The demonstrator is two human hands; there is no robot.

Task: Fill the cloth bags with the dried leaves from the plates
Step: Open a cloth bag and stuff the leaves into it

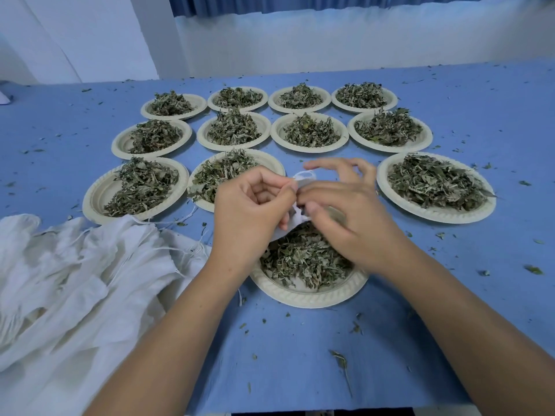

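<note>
Leaves (303, 259) heap the nearest plate (303, 298), just under my hands. My left hand (252, 202), fingers curled, pinches one edge of a small white cloth bag (306, 178). My right hand (342, 211) pinches the same bag from the other side, far fingers loosely spread. At near left lies a heap of white bags (75, 280). Farther off, eleven more heaped plates (309, 149) stand in rows on the blue table (300, 355).

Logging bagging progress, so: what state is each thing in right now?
left hand, pinching the edge of the cloth bag
right hand, pinching the same bag
cloth bag, held above the nearest plate, fill hidden
nearest plate, heaped with dried leaves
eleven other plates, all heaped
spare bags, piled loosely on the table
</note>
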